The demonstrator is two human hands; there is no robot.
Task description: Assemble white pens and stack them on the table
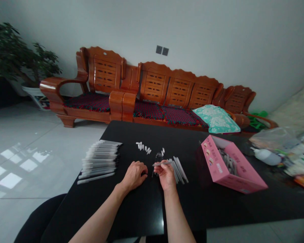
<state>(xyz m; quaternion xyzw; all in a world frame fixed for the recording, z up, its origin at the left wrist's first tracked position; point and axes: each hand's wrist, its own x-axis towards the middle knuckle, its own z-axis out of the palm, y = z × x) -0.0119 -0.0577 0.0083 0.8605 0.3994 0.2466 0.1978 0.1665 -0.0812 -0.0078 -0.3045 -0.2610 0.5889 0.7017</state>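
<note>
Head view, lower centre: my left hand (pixel 134 175) curled on black table (pixel 205 202), contents unclear. Right hand (pixel 166 174) pinches what looks like pen barrel (pixel 162 163); best held level, lightly. Farther: white caps (pixel 144 146), pen stack (pixel 100 160) left, pink box (pixel 228 167) right.

Dim daylight, window glare on floor tiles (pixel 20 162), glossy table (pixel 142 209) reflections, wide-angle edge bending, soft right side

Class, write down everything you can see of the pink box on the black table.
The pink box is an open-topped carton, cardboard by its look, with small pictures and white print on its long side. It lies flat, turned askew, on the black table, holding grey slender pieces.
</note>
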